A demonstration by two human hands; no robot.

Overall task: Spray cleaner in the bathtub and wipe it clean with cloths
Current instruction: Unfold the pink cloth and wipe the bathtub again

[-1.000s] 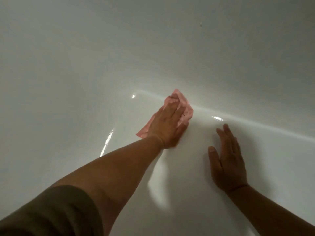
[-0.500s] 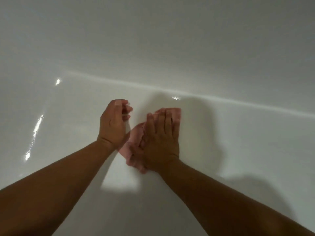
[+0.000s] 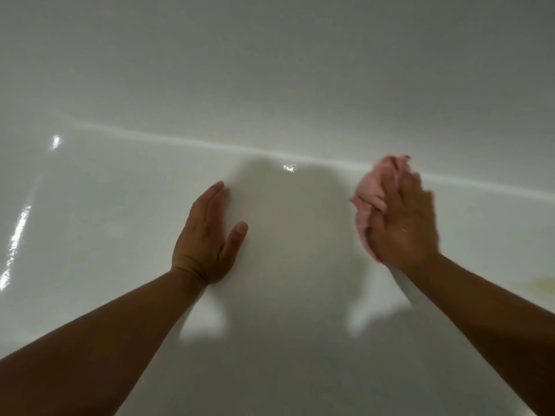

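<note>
Wiping not done; left hand (image 3: 208, 235) flat on bathtub (image 3: 120, 295), fingers together; right hand (image 3: 404, 232) on cloth (image 3: 371, 193), fingers too blurry to tell; yellow spot (image 3: 540, 285) right of cloth needs wiping.
</note>
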